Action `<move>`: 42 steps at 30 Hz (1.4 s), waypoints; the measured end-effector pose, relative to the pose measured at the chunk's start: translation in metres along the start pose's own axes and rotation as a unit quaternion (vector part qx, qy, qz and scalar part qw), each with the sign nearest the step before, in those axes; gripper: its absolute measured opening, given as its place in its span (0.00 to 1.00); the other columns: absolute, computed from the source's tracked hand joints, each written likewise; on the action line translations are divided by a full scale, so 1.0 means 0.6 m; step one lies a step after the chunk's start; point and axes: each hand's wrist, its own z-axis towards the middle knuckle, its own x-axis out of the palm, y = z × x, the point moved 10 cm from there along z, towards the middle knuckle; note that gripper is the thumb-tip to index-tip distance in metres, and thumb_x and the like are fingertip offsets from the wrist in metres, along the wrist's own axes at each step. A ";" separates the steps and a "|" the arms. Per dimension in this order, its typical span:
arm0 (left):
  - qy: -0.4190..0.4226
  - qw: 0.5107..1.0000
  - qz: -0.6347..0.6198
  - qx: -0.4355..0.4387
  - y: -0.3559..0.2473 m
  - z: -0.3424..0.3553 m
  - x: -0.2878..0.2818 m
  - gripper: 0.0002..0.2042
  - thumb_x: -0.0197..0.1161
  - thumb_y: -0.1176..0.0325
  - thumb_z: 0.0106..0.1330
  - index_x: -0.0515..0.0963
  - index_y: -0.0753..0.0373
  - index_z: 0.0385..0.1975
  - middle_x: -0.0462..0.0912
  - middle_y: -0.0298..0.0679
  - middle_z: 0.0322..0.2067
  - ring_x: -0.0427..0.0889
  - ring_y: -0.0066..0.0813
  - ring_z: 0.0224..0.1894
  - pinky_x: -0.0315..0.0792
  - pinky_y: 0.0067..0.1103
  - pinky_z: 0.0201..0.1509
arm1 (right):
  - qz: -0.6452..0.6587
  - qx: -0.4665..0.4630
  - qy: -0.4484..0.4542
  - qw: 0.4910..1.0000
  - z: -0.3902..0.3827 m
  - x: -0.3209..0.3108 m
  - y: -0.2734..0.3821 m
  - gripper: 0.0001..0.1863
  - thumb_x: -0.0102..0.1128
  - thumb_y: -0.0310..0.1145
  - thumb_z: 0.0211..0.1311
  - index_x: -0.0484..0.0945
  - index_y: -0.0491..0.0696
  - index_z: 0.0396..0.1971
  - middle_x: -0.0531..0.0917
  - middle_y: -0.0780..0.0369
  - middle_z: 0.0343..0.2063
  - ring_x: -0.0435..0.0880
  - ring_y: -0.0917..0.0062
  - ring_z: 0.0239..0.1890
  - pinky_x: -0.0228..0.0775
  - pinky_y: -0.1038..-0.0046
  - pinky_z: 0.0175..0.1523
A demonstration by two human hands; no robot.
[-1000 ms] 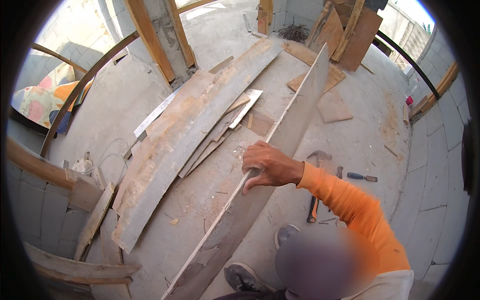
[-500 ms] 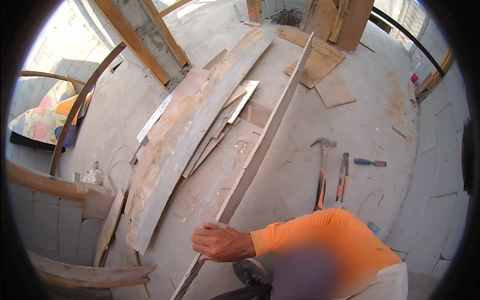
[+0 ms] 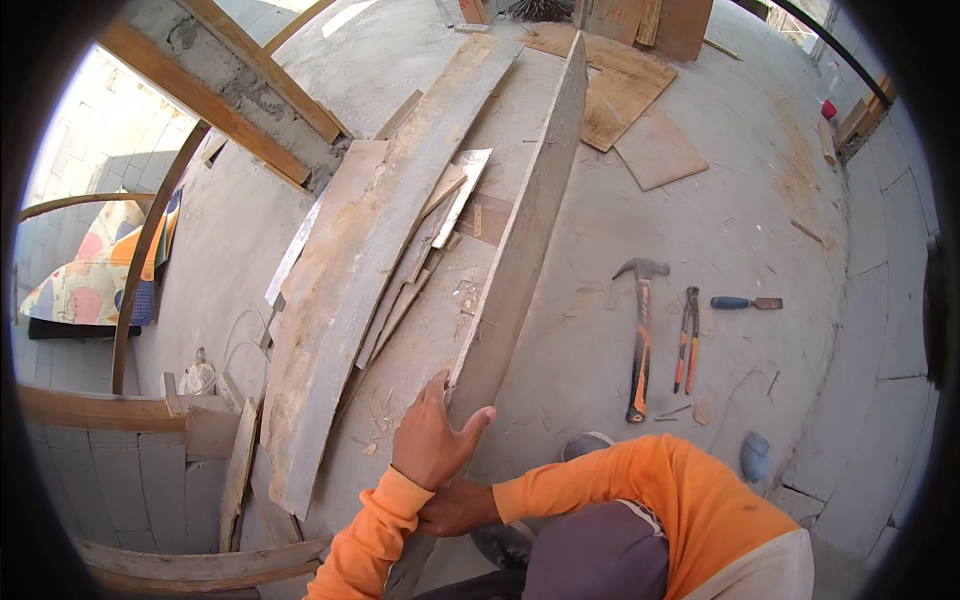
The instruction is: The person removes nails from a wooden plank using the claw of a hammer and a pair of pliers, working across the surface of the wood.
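A long wooden board [image 3: 515, 250] stands on its narrow edge across the floor, its far end away from me. Thin nails stick out from it. My left hand [image 3: 437, 437] is beside its upper edge, fingers stretched and thumb spread, the fingertips at the wood. Just below, my right hand [image 3: 458, 507] grips the near part of the board, its fingers partly hidden behind my left wrist. To the right lie a claw hammer [image 3: 641, 340] with a black and orange handle, pincers [image 3: 687, 340] with orange-and-black handles, and a blue-handled chisel [image 3: 747, 303].
Left of the board lies a wide, stained plank [image 3: 385, 270] over smaller wood strips [image 3: 405, 305]. Plywood sheets [image 3: 625, 100] lie at the far end. Timber posts [image 3: 205, 100] rise at far left, and a grey block wall [image 3: 885, 320] runs along the right.
My left hand has come into view beside the board. The board shows more of its right face. My right hand has shifted slightly nearer. The hammer handle shows in full.
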 end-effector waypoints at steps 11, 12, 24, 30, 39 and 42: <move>-0.049 0.998 -0.040 0.022 0.066 0.036 0.027 0.21 0.71 0.66 0.64 0.73 0.72 0.50 0.81 0.60 0.28 0.81 0.64 0.33 0.73 0.44 0.38 | -0.493 0.541 -0.272 0.625 -0.438 -0.473 -0.199 0.24 0.70 0.34 0.62 0.72 0.44 0.54 0.73 0.52 0.49 0.71 0.55 0.52 0.61 0.56 0.59; -0.045 0.998 -0.035 0.016 0.062 0.044 0.027 0.20 0.71 0.68 0.64 0.73 0.71 0.50 0.80 0.59 0.27 0.80 0.63 0.31 0.73 0.43 0.37 | -0.526 0.575 -0.273 0.564 -0.496 -0.500 -0.211 0.26 0.70 0.34 0.62 0.70 0.43 0.56 0.73 0.50 0.49 0.71 0.53 0.53 0.61 0.55 0.60; 0.029 0.998 -0.014 -0.059 0.143 0.066 0.031 0.30 0.71 0.58 0.64 0.73 0.75 0.58 0.79 0.61 0.27 0.80 0.62 0.32 0.72 0.43 0.40 | -0.404 0.712 -0.191 0.541 -0.632 -0.505 -0.323 0.20 0.62 0.36 0.69 0.71 0.36 0.51 0.75 0.46 0.47 0.79 0.53 0.49 0.74 0.55 0.52; 0.043 0.996 -0.025 -0.073 0.218 0.063 0.031 0.34 0.73 0.55 0.62 0.72 0.74 0.61 0.82 0.64 0.39 0.81 0.62 0.44 0.73 0.41 0.50 | 0.184 0.516 -0.562 0.620 -0.383 -0.353 -0.256 0.19 0.45 0.46 0.81 0.67 0.42 0.43 0.74 0.57 0.30 0.72 0.76 0.19 0.69 0.71 0.27; 0.047 0.995 -0.081 -0.047 0.210 0.089 0.034 0.33 0.75 0.55 0.59 0.74 0.70 0.60 0.84 0.60 0.46 0.81 0.59 0.50 0.73 0.40 0.55 | 0.161 0.433 -0.391 0.796 -0.217 -0.132 -0.221 0.17 0.42 0.42 0.82 0.63 0.41 0.44 0.75 0.62 0.22 0.74 0.80 0.17 0.68 0.75 0.25; 0.060 0.993 -0.075 -0.070 0.211 0.088 0.026 0.33 0.75 0.56 0.58 0.75 0.69 0.59 0.84 0.59 0.47 0.81 0.58 0.50 0.73 0.39 0.55 | 0.161 0.438 -0.447 0.763 -0.211 -0.132 -0.221 0.13 0.44 0.38 0.81 0.61 0.43 0.43 0.72 0.63 0.20 0.73 0.79 0.18 0.68 0.76 0.25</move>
